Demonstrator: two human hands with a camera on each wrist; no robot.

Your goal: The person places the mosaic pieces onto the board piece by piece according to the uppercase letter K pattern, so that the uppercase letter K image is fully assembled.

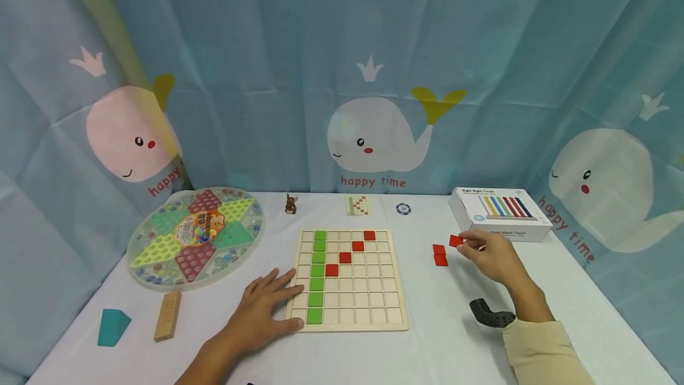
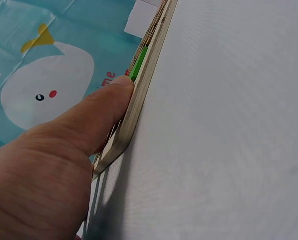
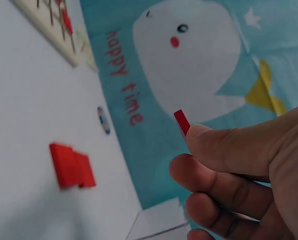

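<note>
A wooden grid board (image 1: 401,319) lies in the middle of the table, with a column of green square tiles (image 1: 316,284) and a diagonal of several red tiles (image 1: 345,258). My left hand (image 1: 262,312) rests spread at the board's left edge; in the left wrist view its thumb (image 2: 104,107) lies on the rim near a green tile. Right of the board, my right hand (image 1: 493,256) pinches a red square tile (image 1: 455,240) between thumb and fingers, seen edge-on above the table in the right wrist view. Two red tiles (image 1: 440,255) lie close by, to its left.
Behind the board are a small pattern card (image 1: 358,205), a poker chip (image 1: 403,209) and a mouse figurine (image 1: 291,204). A white box (image 1: 499,230) stands back right. On the left lie a round Chinese checkers board (image 1: 251,242), a wooden block (image 1: 168,315) and a teal block (image 1: 112,327).
</note>
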